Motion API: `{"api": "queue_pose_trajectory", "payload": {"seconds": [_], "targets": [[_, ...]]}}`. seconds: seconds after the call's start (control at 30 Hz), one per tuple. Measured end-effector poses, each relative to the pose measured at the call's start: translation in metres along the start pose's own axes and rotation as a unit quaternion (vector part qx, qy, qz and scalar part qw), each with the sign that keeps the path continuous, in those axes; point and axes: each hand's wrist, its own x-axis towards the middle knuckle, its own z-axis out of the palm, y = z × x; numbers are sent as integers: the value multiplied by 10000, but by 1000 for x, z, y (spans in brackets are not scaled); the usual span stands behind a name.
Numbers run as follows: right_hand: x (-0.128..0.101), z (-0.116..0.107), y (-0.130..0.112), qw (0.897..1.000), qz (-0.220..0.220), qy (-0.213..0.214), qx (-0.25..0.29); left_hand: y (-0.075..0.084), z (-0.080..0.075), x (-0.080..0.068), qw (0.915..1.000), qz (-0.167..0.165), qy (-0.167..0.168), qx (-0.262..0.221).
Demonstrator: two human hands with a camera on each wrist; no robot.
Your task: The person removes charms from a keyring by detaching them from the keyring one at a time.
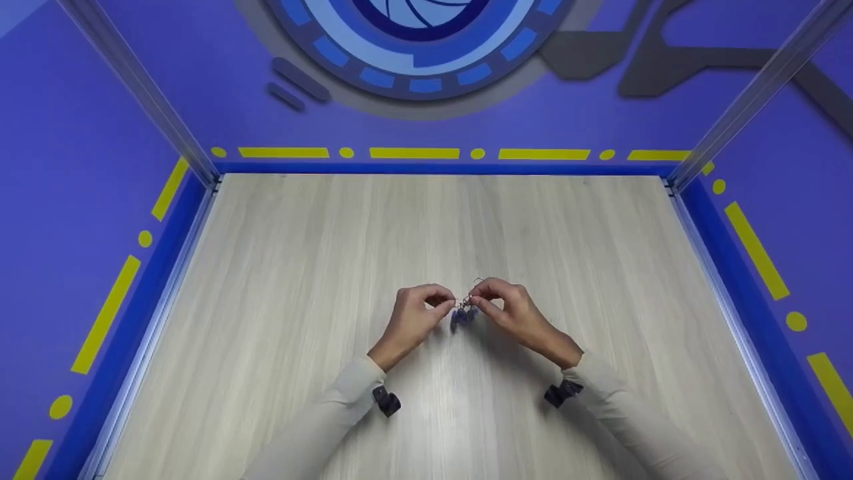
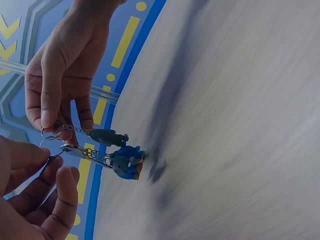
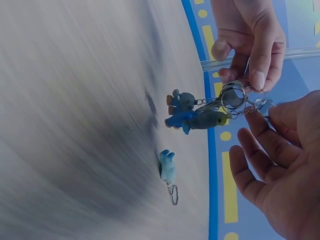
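Note:
Above the wooden table [image 1: 280, 280], my two hands meet over a bunch of key rings [image 3: 232, 95] with small charms on short chains. My left hand [image 1: 433, 303] pinches a ring [image 2: 52, 145] from one side. My right hand [image 1: 483, 300] pinches the ring and chain from the other side. A grey charm [image 2: 107, 136] and a blue charm [image 2: 127, 162] dangle below the fingers, close over the tabletop. In the right wrist view, a separate light-blue charm [image 3: 167, 167] with its own ring lies loose on the table under the bunch.
The table is boxed in by purple walls [image 1: 80, 200] with yellow dashes and a blue strip along the base. Metal posts [image 1: 143, 93] rise at the two far corners. A small black camera [image 1: 386, 402] sits on each wrist.

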Motion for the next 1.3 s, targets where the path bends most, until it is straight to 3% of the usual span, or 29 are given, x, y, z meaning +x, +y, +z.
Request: {"api": "queue_pose_trajectory", "payload": {"seconds": [0.23, 0.47, 0.77, 1.0, 1.13, 1.3], "targets": [[-1, 4, 3, 9983, -431, 311, -239, -1, 2, -2, 9993, -287, 115, -189], [-1, 6, 1, 9976, -511, 343, -307, -2, 1, -3, 9980, -421, 77, -466], [-2, 10, -1, 9995, 33, 305, -81, -5, -2, -5, 9921, -534, 262, -1101], [-4, 9, -6, 9969, 495, 414, 440, -4, -3, -6, 9831, -819, -27, -1639], [-4, 6, -8, 9951, 665, 423, 590, -2, -3, -5, 9840, -766, -217, -1595], [-3, 4, -10, 9952, 654, 430, 588, 1, -4, -2, 9908, -489, -365, -1205]]}}
